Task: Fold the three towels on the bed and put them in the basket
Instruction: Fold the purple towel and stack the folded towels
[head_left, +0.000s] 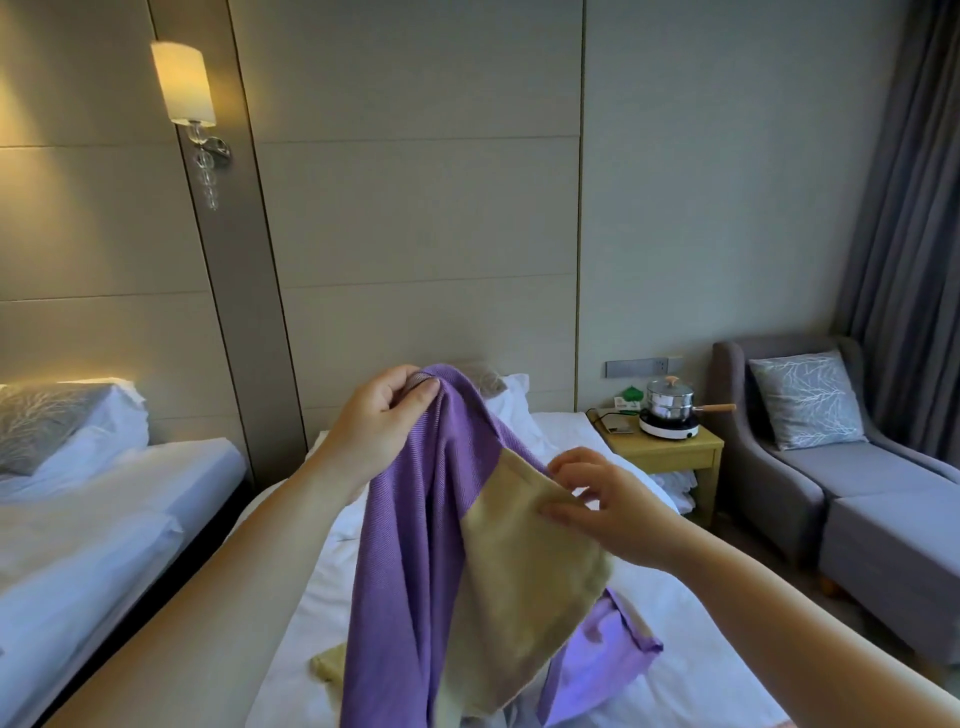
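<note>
Two bare forearms reach in from the bottom edge, w/ both hands raised over the white-sheeted bed (675, 680). Left hand (382, 421) is up high, thumb & fingers pinched on the top edge of a purple woven towel (410, 545), which hangs down in long folds from that grip; its lower end lies crumpled on the sheet at lower right. Right hand (608, 512) sits lower & to the right, thumb & fingertips nipping the upper corner of a beige-yellow soft cloth towel (524, 577), other fingers spread. That beige towel drapes in front of the purple one, touching it, & a bit more beige cloth shows on the sheet to the left of the hanging purple folds; can't tell if that is the same towel. No basket in view. Past the hands, white pillows (511, 400) are at the bed's head, w/ a grey patterned cushion partly hidden behind the purple towel. Right of the bed stands a light wooden bedside table (670, 452) carrying a steel lidded pot w/ wooden handle (672, 402) on a small round white hotplate. Further right, a grey upholstered armchair (779, 467) w/ a grey branch-print cushion (805, 397), touching a grey footstool. Left, a second white bed (104, 519). Behind all: beige panelled wall (415, 208), a lit wall lamp w/ cream shade (184, 83), & grey curtains (909, 208) at far right.
</note>
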